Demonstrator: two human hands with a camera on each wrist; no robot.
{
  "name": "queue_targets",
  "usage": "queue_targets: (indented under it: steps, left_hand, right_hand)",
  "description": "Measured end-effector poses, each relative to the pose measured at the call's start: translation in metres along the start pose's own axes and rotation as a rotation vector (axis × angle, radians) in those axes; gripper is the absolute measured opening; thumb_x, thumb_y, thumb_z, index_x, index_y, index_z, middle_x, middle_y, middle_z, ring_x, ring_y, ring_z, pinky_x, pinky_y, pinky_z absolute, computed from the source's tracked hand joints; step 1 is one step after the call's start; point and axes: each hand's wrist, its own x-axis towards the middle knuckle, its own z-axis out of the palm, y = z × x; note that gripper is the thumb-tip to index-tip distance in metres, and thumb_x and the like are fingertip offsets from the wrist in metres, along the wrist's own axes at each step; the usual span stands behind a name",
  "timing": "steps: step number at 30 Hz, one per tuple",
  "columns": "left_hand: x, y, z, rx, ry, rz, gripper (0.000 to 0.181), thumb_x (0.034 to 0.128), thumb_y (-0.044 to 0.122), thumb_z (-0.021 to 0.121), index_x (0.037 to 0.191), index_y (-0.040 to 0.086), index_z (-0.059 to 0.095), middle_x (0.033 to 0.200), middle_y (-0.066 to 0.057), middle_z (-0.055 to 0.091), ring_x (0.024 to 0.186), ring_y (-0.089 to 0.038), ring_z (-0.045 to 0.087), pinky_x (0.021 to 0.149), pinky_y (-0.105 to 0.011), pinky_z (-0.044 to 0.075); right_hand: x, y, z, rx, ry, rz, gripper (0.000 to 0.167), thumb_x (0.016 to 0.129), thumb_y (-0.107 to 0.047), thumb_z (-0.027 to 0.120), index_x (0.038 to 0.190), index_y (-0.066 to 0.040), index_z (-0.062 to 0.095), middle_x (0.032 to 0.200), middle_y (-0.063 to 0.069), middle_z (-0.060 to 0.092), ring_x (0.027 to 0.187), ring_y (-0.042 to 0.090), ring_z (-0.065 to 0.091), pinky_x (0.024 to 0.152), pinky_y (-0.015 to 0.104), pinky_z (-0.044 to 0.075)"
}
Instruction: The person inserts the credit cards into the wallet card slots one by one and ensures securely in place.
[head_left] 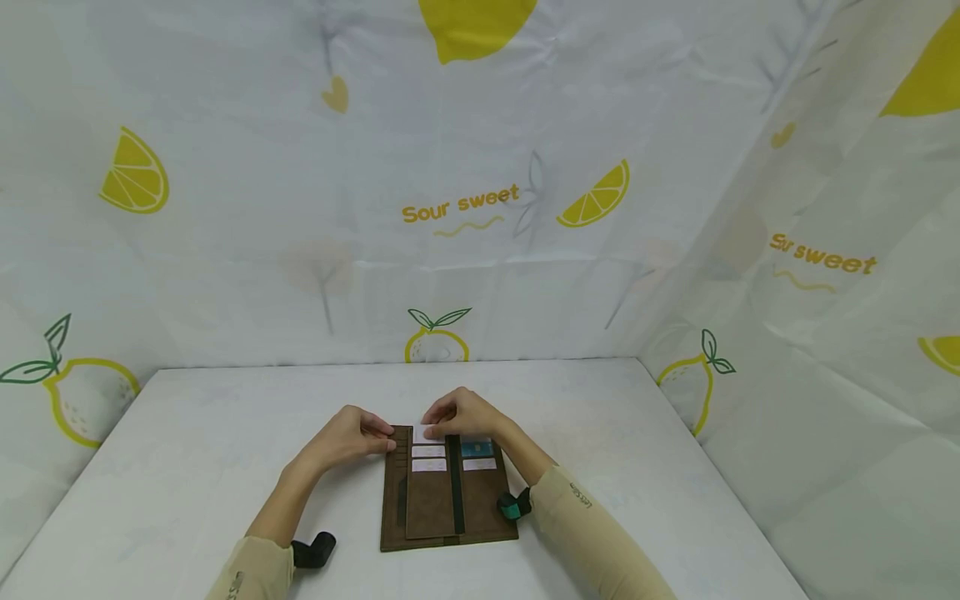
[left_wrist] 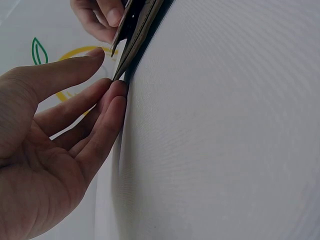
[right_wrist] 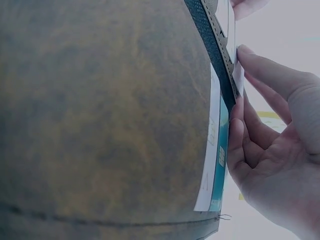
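Observation:
A brown long wallet [head_left: 430, 500] lies unfolded on the white table, with cards in its slots. At its upper left edge is my left hand [head_left: 351, 435]; in the left wrist view the fingertips [left_wrist: 118, 89] touch the edge while the thumb stands apart. My right hand [head_left: 467, 414] pinches a white card [head_left: 420, 433] at the top of the middle panel. In the right wrist view the thumb rests on that card [right_wrist: 239, 80], the fingers behind it. The card's lower part is hidden in its slot. A blue card [head_left: 477, 449] sits in the right panel.
Pale cards [head_left: 429, 458] show in the middle panel's lower slots, and another pale card [head_left: 480, 464] below the blue one. A black wrist device [head_left: 315, 551] is on each forearm. The white table [head_left: 225, 433] meets a lemon-print curtain [head_left: 300, 275] at the back.

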Motion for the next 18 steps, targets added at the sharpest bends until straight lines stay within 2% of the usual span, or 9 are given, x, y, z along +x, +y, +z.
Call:
queue_targets:
  steps: [10, 18]
  left_hand:
    - [0.0000, -0.0003, 0.0003, 0.005, 0.001, -0.001, 0.024, 0.0915, 0.016, 0.086, 0.106, -0.003, 0.081, 0.097, -0.012, 0.084, 0.083, -0.010, 0.071, 0.074, -0.026, 0.056]
    - [-0.0003, 0.0005, -0.0001, 0.008, 0.002, -0.001, 0.023, 0.0913, 0.015, 0.086, 0.106, -0.003, 0.082, 0.098, -0.012, 0.084, 0.083, -0.011, 0.071, 0.074, -0.026, 0.056]
  right_hand:
    - [0.0000, 0.0025, -0.0026, 0.012, -0.017, -0.003, 0.019, 0.098, -0.016, 0.081, 0.114, -0.005, 0.085, 0.107, 0.013, 0.085, 0.083, -0.001, 0.069, 0.079, 0.016, 0.056]
    - [0.0008, 0.0046, -0.0040, 0.031, -0.030, -0.021, 0.018, 0.099, -0.012, 0.079, 0.114, -0.003, 0.085, 0.106, 0.016, 0.085, 0.076, -0.001, 0.066, 0.075, 0.017, 0.054]
